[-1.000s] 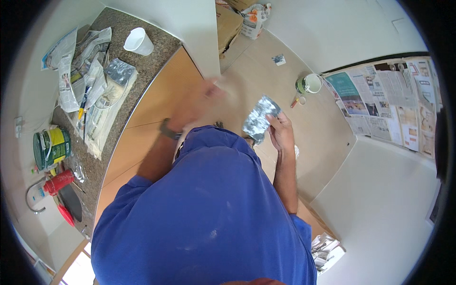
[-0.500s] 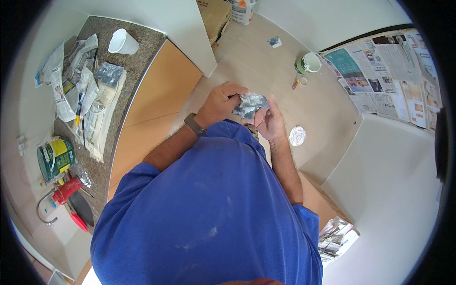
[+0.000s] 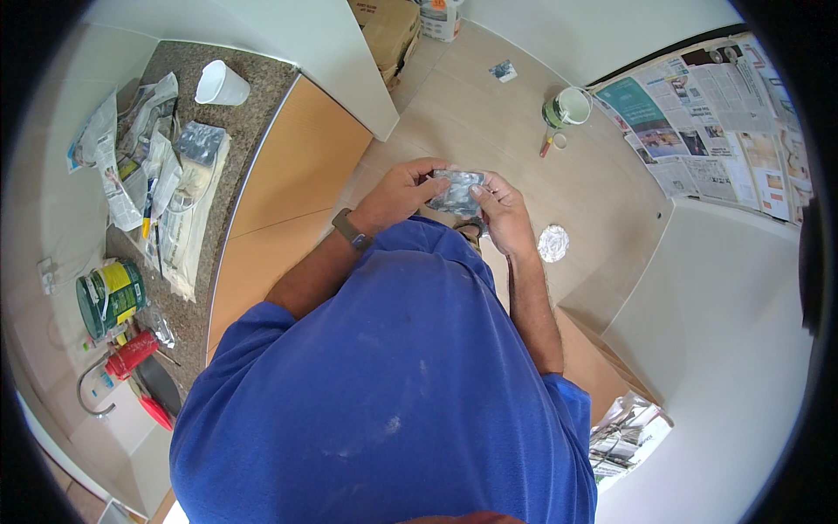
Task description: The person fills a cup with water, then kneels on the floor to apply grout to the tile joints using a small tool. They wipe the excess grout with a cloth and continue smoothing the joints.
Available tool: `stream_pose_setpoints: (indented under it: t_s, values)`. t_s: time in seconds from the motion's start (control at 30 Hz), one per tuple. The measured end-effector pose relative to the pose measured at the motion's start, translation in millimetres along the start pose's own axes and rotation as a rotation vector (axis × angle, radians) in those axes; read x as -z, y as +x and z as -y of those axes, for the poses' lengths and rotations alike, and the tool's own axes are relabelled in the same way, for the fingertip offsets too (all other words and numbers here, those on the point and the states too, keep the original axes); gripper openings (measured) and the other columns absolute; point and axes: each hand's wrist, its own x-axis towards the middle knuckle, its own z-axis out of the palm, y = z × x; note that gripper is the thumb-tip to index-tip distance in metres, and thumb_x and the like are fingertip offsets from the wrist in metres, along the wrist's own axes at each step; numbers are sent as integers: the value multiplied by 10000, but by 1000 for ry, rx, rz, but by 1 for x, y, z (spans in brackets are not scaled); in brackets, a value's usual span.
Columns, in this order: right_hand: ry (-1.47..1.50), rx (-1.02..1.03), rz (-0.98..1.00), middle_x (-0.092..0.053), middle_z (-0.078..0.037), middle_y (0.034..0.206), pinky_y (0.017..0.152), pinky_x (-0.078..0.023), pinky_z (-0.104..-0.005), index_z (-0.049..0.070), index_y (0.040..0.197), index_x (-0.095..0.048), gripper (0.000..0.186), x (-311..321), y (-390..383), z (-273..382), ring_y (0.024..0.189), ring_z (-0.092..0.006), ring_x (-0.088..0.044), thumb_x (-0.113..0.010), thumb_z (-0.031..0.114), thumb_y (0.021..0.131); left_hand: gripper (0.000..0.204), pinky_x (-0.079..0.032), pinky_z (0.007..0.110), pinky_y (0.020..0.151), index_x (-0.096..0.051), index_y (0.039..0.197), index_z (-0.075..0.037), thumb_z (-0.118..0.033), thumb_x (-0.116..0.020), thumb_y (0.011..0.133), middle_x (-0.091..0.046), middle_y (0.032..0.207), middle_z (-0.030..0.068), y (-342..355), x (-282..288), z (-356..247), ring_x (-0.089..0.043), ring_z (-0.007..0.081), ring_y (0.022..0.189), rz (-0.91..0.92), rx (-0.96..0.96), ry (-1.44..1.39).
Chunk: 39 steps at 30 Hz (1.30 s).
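Note:
Between my two hands is a piece of grey sandpaper, smeared with white dust, held in front of my waist. At its left edge my left hand is closed, with the thumb on top. My right hand pinches the right edge, thumb pressed on the upper face and fingers behind. The sheet's underside is hidden. A similar dusty grey sheet lies on the counter to my left, and a small one is on the floor ahead.
The granite counter holds a white cup, crumpled newspaper, brushes and a green can. On the floor stand a paint bucket, a brush and a foil disc. Newspaper sheets cover a surface at right.
The sandpaper, folded and tilted before, is now spread flatter between my hands. My right hand's thumb has come onto its top face.

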Motion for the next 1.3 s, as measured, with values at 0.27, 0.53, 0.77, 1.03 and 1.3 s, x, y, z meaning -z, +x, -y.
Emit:
stream_pose_setpoints:
  t_s: [0.27, 0.53, 0.77, 1.03, 1.3]
  values:
    - [180, 5, -70, -634, -42, 893, 597, -472, -240, -7, 1071, -592, 208, -6, -1, -6, 691, -83, -566, -530, 127, 925, 357, -478, 266, 815, -529, 1217, 7, -157, -581, 904, -594, 1105, 74, 1, -5, 7, -576, 111, 925, -79, -245, 165]
    - [297, -54, -53, -648, -45, 842, 607, -473, -241, 0, 1033, -611, 222, 6, -2, -15, 704, -85, -583, -537, 181, 927, 328, -475, 310, 802, -564, 1111, 24, -244, -540, 923, -617, 958, 116, -8, -8, -3, -601, 186, 864, -113, -400, 385]
    - [52, 55, -108, -654, -55, 843, 670, -463, -238, -19, 943, -637, 161, -1, -15, -13, 702, -97, -586, -584, 126, 896, 345, -514, 258, 709, -571, 1048, -18, -330, -445, 974, -612, 867, 35, -4, 1, 7, -598, 92, 776, -46, 4, -111]
    - [-174, 139, -190, -578, 19, 678, 549, -394, -210, 18, 729, -592, 177, -8, -30, 1, 620, -47, -488, -690, 127, 827, 362, -526, 283, 724, -514, 1144, -29, -332, -511, 945, -585, 943, 37, -5, -15, 14, -593, 103, 846, -157, -11, -265]
    - [-443, 203, -303, -533, 14, 633, 529, -385, -235, 26, 700, -558, 238, -8, -37, 0, 600, -58, -453, -733, 164, 783, 451, -526, 301, 767, -449, 1256, -43, -322, -555, 918, -542, 1080, 53, -18, -36, -15, -570, 121, 930, -187, 66, -90]
